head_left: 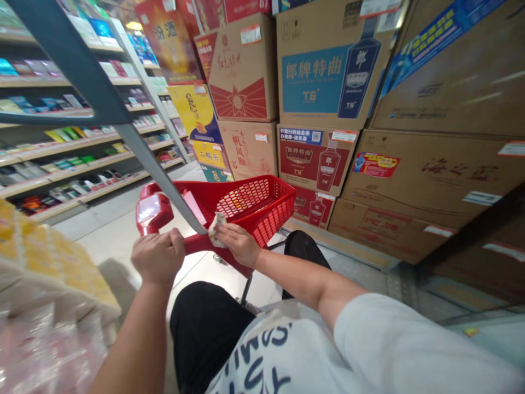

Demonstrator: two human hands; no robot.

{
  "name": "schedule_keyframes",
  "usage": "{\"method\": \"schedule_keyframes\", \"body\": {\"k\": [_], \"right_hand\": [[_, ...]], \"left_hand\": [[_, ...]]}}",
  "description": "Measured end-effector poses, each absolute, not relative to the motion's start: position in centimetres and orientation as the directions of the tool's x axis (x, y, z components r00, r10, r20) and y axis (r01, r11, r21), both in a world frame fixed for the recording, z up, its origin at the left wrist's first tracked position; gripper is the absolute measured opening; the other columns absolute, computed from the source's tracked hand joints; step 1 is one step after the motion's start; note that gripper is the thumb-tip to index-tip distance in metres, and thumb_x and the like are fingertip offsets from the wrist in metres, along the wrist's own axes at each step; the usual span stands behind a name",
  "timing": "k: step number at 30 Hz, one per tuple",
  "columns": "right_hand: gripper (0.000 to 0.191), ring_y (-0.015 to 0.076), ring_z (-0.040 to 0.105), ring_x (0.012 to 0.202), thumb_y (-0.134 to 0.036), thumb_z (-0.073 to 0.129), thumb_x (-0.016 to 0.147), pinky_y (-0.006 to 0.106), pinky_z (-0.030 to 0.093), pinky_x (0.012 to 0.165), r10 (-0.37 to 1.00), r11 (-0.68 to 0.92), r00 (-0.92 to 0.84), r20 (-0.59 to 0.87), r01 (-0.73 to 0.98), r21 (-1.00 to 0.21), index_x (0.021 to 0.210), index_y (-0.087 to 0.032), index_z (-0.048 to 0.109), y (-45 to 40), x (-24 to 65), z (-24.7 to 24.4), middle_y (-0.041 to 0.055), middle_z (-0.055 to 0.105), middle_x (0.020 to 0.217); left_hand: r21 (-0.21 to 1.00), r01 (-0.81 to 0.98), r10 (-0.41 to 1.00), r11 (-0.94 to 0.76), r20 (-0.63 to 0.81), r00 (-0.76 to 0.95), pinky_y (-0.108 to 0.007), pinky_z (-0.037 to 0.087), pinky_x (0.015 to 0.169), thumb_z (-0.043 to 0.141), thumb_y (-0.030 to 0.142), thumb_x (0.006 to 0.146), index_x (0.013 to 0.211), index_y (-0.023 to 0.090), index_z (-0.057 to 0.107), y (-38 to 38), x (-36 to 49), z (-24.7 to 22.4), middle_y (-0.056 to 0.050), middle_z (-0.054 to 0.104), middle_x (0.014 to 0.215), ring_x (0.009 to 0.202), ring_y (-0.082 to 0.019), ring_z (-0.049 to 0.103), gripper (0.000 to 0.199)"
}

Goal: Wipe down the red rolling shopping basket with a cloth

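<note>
A red plastic shopping cart (233,186) with latticed basket walls stands in front of me. My left hand (159,254) is closed in a fist around the cart's red edge, just below a glossy red rounded end piece (153,213). A crumpled whitish cloth (216,230) is under the fingers of my right hand (238,244), pressed against the cart's red rim beside the foot of a grey bar (164,175). This bar slants up to the left into a dark grey frame (69,60). Inside the basket lies something flat and pink (194,207).
Large cardboard boxes (250,68) are stacked in front and to the right. Shelves of small packaged goods (74,137) run along the left. Plastic-wrapped yellow and pink packs (49,257) stand close by my left arm. My knees (209,317) are near the cart on the tiled floor.
</note>
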State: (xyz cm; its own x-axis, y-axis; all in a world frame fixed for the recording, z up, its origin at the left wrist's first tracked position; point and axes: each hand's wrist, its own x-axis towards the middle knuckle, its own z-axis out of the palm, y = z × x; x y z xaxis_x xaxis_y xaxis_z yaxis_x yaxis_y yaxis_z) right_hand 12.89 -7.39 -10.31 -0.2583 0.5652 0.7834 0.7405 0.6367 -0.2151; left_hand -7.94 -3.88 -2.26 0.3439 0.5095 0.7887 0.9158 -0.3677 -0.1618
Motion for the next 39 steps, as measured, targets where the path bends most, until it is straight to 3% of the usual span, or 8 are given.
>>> {"method": "schedule_keyframes", "body": {"k": [7,14,22,26,30,34,37,39], "right_hand": [[0.033,0.0154,0.044,0.125,-0.024,0.039,0.099,0.030,0.039,0.108,0.680,0.537,-0.199,0.706,0.790,-0.295,0.125,-0.017,0.057,-8.5,13.7,-11.4,0.0091,0.053,0.128],[0.031,0.0157,0.045,0.122,-0.024,0.035,0.100,0.031,0.034,0.109,0.645,0.601,-0.381,0.662,0.788,-0.132,0.116,-0.019,0.061,-8.6,14.7,-11.1,0.0047,0.054,0.128],[0.026,0.0163,0.051,0.112,-0.022,0.047,0.096,0.025,0.043,0.096,0.691,0.642,-0.538,0.483,0.764,-0.067,0.115,-0.018,0.065,-9.7,16.3,-13.4,0.0043,0.061,0.122],[0.029,0.0163,0.050,0.115,-0.022,0.049,0.095,0.027,0.041,0.099,0.634,0.697,-0.584,0.507,0.715,-0.049,0.121,-0.019,0.062,-9.1,16.2,-12.8,0.0048,0.059,0.127],[0.025,0.0163,0.052,0.115,-0.018,0.049,0.094,0.026,0.041,0.099,0.648,0.717,-0.645,0.404,0.696,-0.039,0.113,-0.018,0.066,-8.6,16.9,-13.2,0.0036,0.063,0.122],[0.023,0.0167,0.056,0.107,-0.017,0.050,0.093,0.027,0.045,0.090,0.745,0.615,-0.530,0.405,0.781,-0.110,0.111,-0.018,0.065,-8.3,17.3,-13.3,0.0055,0.063,0.118],[0.024,0.0165,0.055,0.107,-0.019,0.044,0.095,0.027,0.044,0.092,0.755,0.569,-0.418,0.504,0.800,-0.189,0.111,-0.017,0.061,-8.1,16.9,-12.7,0.0069,0.062,0.115],[0.023,0.0169,0.056,0.106,-0.019,0.044,0.094,0.027,0.044,0.092,0.799,0.521,-0.360,0.481,0.814,-0.256,0.112,-0.018,0.059,-8.3,16.7,-12.7,0.0069,0.063,0.111]], "left_hand": [[-0.137,0.921,0.511,-0.365,0.797,0.322,-0.026,0.033,0.066,0.039,0.029,0.090,0.058,0.016,0.062,-4.6,-7.0,-2.3,-0.004,0.055,0.053,0.057,-0.016,0.046,0.041],[-0.128,0.925,0.532,-0.358,0.786,0.315,-0.026,0.031,0.064,0.037,0.029,0.090,0.057,0.016,0.059,-5.1,-6.6,-2.2,-0.004,0.051,0.054,0.057,-0.015,0.043,0.042],[-0.188,0.922,0.511,-0.338,0.787,0.347,-0.026,0.031,0.064,0.039,0.029,0.090,0.058,0.014,0.060,-5.4,-6.6,-2.0,-0.005,0.055,0.055,0.057,-0.015,0.044,0.040],[-0.193,0.921,0.511,-0.339,0.784,0.353,-0.027,0.032,0.065,0.038,0.030,0.091,0.057,0.015,0.059,-5.1,-6.7,-2.2,-0.005,0.057,0.055,0.058,-0.016,0.047,0.043],[-0.214,0.931,0.489,-0.297,0.803,0.341,-0.028,0.033,0.064,0.033,0.031,0.093,0.058,0.016,0.059,-4.6,-6.9,-2.4,-0.007,0.060,0.057,0.058,-0.018,0.049,0.046],[-0.226,0.926,0.469,-0.301,0.811,0.350,-0.028,0.034,0.063,0.032,0.031,0.094,0.058,0.017,0.059,-4.5,-7.0,-2.5,-0.007,0.061,0.057,0.058,-0.019,0.052,0.047],[-0.218,0.926,0.459,-0.308,0.819,0.345,-0.028,0.035,0.063,0.032,0.031,0.094,0.057,0.018,0.059,-4.6,-6.9,-2.5,-0.007,0.060,0.056,0.058,-0.019,0.052,0.047],[-0.221,0.926,0.457,-0.307,0.819,0.347,-0.028,0.035,0.064,0.032,0.031,0.094,0.058,0.017,0.060,-4.7,-6.8,-2.4,-0.007,0.061,0.057,0.058,-0.019,0.053,0.047]]}}
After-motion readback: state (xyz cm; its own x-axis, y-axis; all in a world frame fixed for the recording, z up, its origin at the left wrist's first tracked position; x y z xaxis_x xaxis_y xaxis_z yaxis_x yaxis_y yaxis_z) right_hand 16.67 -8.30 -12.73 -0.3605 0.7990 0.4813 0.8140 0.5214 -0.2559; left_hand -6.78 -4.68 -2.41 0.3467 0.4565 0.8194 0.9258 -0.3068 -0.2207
